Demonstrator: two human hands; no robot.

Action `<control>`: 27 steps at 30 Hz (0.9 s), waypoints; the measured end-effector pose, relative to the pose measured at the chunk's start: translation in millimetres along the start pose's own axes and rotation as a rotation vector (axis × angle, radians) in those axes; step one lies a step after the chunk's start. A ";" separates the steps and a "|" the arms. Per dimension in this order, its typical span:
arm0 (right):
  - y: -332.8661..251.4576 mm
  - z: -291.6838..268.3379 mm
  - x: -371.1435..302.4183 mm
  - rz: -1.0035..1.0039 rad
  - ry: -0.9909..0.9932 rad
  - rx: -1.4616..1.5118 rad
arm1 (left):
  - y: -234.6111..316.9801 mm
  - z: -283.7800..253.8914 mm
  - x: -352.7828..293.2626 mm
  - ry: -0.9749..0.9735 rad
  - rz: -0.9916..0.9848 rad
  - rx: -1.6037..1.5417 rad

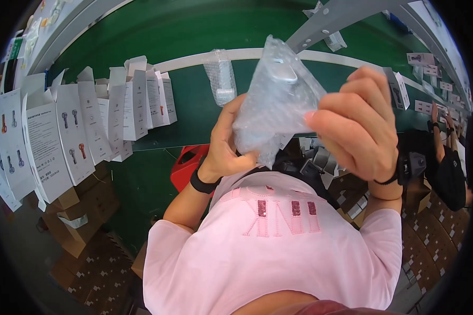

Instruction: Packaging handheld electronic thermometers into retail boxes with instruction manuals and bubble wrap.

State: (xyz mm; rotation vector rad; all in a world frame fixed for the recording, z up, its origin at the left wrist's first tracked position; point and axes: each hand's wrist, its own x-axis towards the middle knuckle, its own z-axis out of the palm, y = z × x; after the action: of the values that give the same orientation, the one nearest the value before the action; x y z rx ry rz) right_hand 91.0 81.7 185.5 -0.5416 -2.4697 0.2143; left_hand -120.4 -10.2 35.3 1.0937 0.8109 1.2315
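A clear bubble-wrap bag (263, 113) is held up over the near edge of the green bench. Through its upper part a small pale, rounded object (283, 72) shows; its exact kind cannot be made out. My left hand (223, 149) is closed around the bag's lower left side, thumb in front. My right hand (360, 123) has curled fingers, slightly blurred, with the fingertips pinching the bag's right edge. Behind the bag, a second bubble-wrapped item (220, 79) lies on the bench, left of centre.
Several opened white printed boxes (65, 136) stand in a row at left. A white box (398, 89) stands at right. A grey metal bar (347, 21) crosses above the bench. A red stool (184, 168) and brown cartons (89, 202) are below. A co-worker's arms (440, 139) show at far right.
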 end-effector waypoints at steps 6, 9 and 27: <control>-16.1 7.0 9.1 0.095 0.001 -0.006 | 10.1 -3.2 -8.1 -0.110 -0.213 -0.383; -18.1 7.9 4.8 0.134 -0.049 0.050 | 11.8 -4.5 -10.3 -0.119 -0.243 -0.402; 50.2 53.0 -302.7 1.695 1.234 1.199 | -151.7 41.3 114.3 -0.133 -0.537 0.972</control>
State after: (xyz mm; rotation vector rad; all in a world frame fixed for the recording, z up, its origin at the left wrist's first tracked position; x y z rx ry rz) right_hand 300.6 -3.6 -28.4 -1.3552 -0.0395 1.2972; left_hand -12.9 95.9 -87.0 1.5428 1.5429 0.2600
